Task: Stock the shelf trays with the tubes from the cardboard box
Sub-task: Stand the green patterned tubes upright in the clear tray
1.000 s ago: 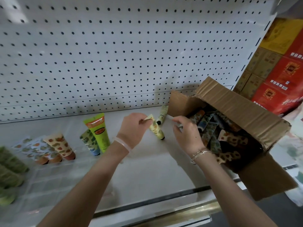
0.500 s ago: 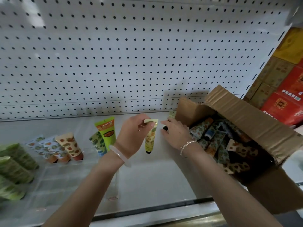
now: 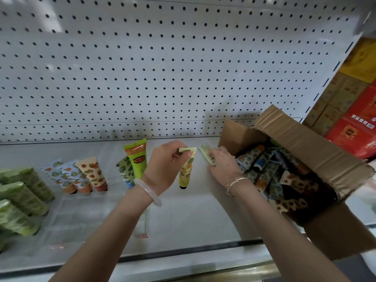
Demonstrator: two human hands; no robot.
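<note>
White pegboard (image 3: 162,68) backs a pale grey shelf deck (image 3: 193,216); only one head view to go by.

Left hand (image 3: 164,167), pale jade-like bangle (image 3: 148,192) on the wrist, pinches the flat crimped end of a small yellow pineapple-print tube (image 3: 185,171) between thumb and fingers; tube hangs cap down, its black cap at or just above the deck, cannot tell which. Print on it too small to read.

Right hand (image 3: 222,165), thin metal bracelets (image 3: 236,184) on the wrist, closes its fingers around a pale cream tube with small text (image 3: 206,154), just beside the box's near corner. Text illegible.

Open brown cardboard box (image 3: 305,143) sits on the right end of the shelf, flaps up, filled with a jumble of patterned tubes (image 3: 262,167); too tangled to count.

Left of the hands, standing cap down in clear plastic shelf trays (image 3: 81,202): one tall lime-green tube with an orange label band (image 3: 137,157), writing unreadable; one green leaf-print tube (image 3: 125,174) just beside it; one cream strawberry-print tube (image 3: 92,173); two or three white orange-print tubes (image 3: 65,176). Far left, at least three blurred green packs (image 3: 20,198).

Beyond the shelf's right edge, stacked red and yellow cartons (image 3: 354,110), markings illegible.
</note>
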